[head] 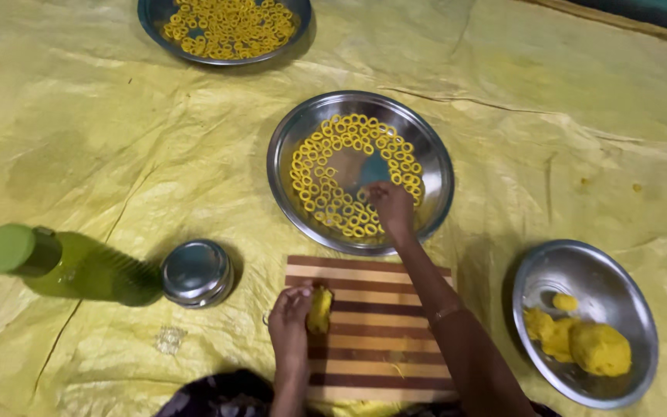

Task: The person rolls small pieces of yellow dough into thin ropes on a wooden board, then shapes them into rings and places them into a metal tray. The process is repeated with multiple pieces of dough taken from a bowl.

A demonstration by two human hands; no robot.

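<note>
Nearest the body, left hand point(290, 318) on a striped wooden board point(376, 328), fingers curled around a lump of yellow dough point(319, 309). Beyond the board, right hand point(390, 205) reaching into a steel plate point(435, 166), fingertips pinched together over the yellow dough rings point(326, 174) laid in curved rows; whether a ring sits between them, cannot tell. Off right, steel bowl point(607, 270) with more dough. Off left, small steel lid point(196, 272) and green bottle point(48, 262). Farthest, second plate point(148, 19) full of rings, all on a yellow sheet point(117, 139).
</note>
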